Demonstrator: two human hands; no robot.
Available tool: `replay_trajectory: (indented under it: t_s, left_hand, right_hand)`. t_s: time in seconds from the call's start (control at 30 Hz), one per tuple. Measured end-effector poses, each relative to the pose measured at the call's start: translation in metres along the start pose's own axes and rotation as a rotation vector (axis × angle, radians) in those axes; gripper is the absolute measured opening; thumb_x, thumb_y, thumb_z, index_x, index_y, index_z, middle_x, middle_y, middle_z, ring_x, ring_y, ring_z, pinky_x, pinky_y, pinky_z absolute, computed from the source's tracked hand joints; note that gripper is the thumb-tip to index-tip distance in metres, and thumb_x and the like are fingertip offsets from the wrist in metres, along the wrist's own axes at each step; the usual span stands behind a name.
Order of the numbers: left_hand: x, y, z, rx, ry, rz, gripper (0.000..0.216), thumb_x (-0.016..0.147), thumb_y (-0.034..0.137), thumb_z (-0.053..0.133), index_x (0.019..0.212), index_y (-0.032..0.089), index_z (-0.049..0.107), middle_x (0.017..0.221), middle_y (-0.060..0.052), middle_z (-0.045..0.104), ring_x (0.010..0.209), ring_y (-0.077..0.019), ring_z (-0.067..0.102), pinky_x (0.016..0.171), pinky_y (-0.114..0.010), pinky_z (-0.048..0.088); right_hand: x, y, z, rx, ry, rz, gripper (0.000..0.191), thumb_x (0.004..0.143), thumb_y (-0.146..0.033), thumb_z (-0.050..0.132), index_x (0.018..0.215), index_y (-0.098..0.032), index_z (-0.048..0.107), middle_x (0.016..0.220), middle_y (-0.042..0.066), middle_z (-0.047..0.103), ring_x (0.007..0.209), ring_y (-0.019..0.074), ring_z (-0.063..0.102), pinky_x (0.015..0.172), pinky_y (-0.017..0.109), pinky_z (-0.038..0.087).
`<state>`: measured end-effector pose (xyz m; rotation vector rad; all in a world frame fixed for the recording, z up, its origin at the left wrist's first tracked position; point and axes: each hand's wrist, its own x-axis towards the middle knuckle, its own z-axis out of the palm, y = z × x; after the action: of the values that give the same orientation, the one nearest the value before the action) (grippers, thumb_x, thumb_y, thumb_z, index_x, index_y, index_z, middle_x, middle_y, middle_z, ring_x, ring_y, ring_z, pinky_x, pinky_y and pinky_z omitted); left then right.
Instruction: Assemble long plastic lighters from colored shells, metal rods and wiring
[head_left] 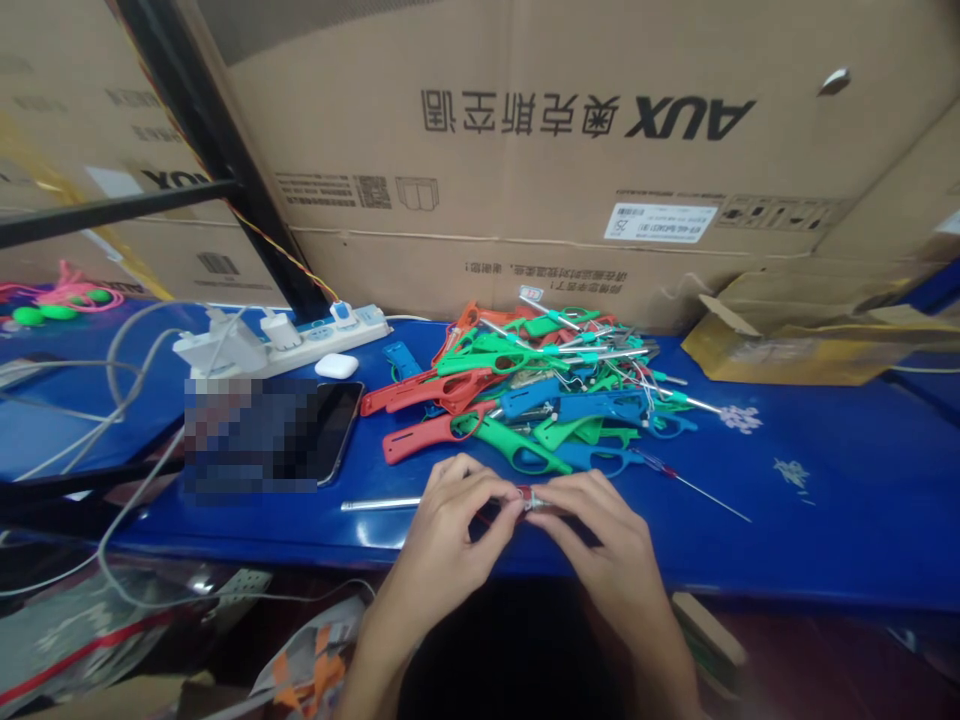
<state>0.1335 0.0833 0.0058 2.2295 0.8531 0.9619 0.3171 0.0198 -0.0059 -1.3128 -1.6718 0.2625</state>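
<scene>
At the front of the blue table, my left hand (466,510) and my right hand (600,525) meet with fingertips pinched on a long-nose lighter. A bit of its red body (527,492) shows between them. A thin metal tube (381,504) sticks out to the left from under my left hand; it seems part of the same lighter, though the join is hidden. Just beyond my hands lies a heap of long-nose lighter parts, with a red handle (427,440), a green handle (517,442) and a blue handle (574,400).
Left of the heap lie a tablet or phone (341,430), partly blurred out, a white earphone case (337,366) and a power strip (367,325) with chargers. At right stands an open carton (787,350); small white pieces (739,418) lie nearby. A large cardboard box (525,180) backs the table (840,520).
</scene>
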Motion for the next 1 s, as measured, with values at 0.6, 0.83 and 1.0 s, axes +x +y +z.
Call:
replay_trajectory:
  t_s: [0.6, 0.83, 1.0]
  left_hand:
    - [0.001, -0.003, 0.003, 0.078, 0.022, 0.008, 0.009, 0.102, 0.023, 0.059, 0.100, 0.024, 0.068, 0.092, 0.000, 0.072, 0.094, -0.0199, 0.059, 0.090, -0.038, 0.041]
    - [0.001, -0.009, 0.003, 0.078, 0.227, -0.069, 0.012, 0.102, 0.028, 0.060, 0.109, 0.026, 0.069, 0.105, -0.003, 0.071, 0.105, -0.0218, 0.060, 0.095, -0.037, 0.047]
    - [0.000, -0.012, 0.001, 0.069, 0.364, -0.136, 0.015, 0.101, 0.034, 0.059, 0.105, 0.026, 0.071, 0.106, -0.003, 0.070, 0.105, -0.0220, 0.063, 0.095, -0.035, 0.050]
  right_hand:
    - [-0.001, 0.000, 0.006, -0.032, -0.012, 0.088, 0.011, 0.100, -0.029, 0.065, 0.106, -0.025, 0.073, 0.100, 0.004, 0.074, 0.094, 0.0203, 0.065, 0.085, 0.035, 0.052]
    - [0.001, 0.000, 0.008, -0.081, -0.009, 0.068, 0.011, 0.098, -0.029, 0.069, 0.106, -0.024, 0.074, 0.099, 0.003, 0.075, 0.093, 0.0197, 0.065, 0.088, 0.035, 0.051]
    - [0.002, -0.004, 0.008, -0.088, 0.010, 0.099, 0.011, 0.095, -0.030, 0.072, 0.105, -0.024, 0.074, 0.098, 0.002, 0.075, 0.093, 0.0198, 0.064, 0.084, 0.032, 0.051]
